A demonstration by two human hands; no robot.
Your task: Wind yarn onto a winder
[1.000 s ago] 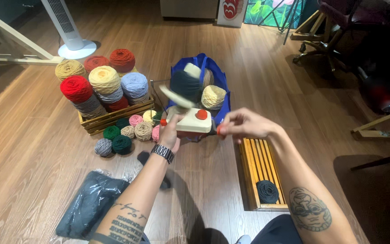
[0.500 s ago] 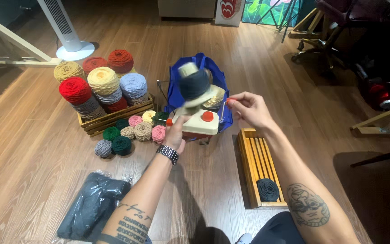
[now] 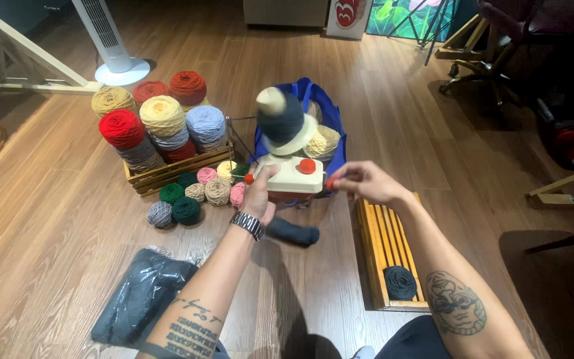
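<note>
Left hand (image 3: 260, 194) grasps the cream yarn winder (image 3: 292, 174) on the floor; right hand (image 3: 365, 182) pinches its red crank handle (image 3: 331, 183). Blue bag (image 3: 330, 113) behind.

Wooden floor (image 3: 54, 219) bears yarn crate (image 3: 174, 169), loose yarn balls (image 3: 187, 199), slatted tray (image 3: 386, 252), dark bag (image 3: 141, 302)

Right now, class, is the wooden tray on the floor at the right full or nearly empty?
Nearly empty: the slatted wooden tray holds only one dark yarn ball at its near end; the other slats show bare.
</note>
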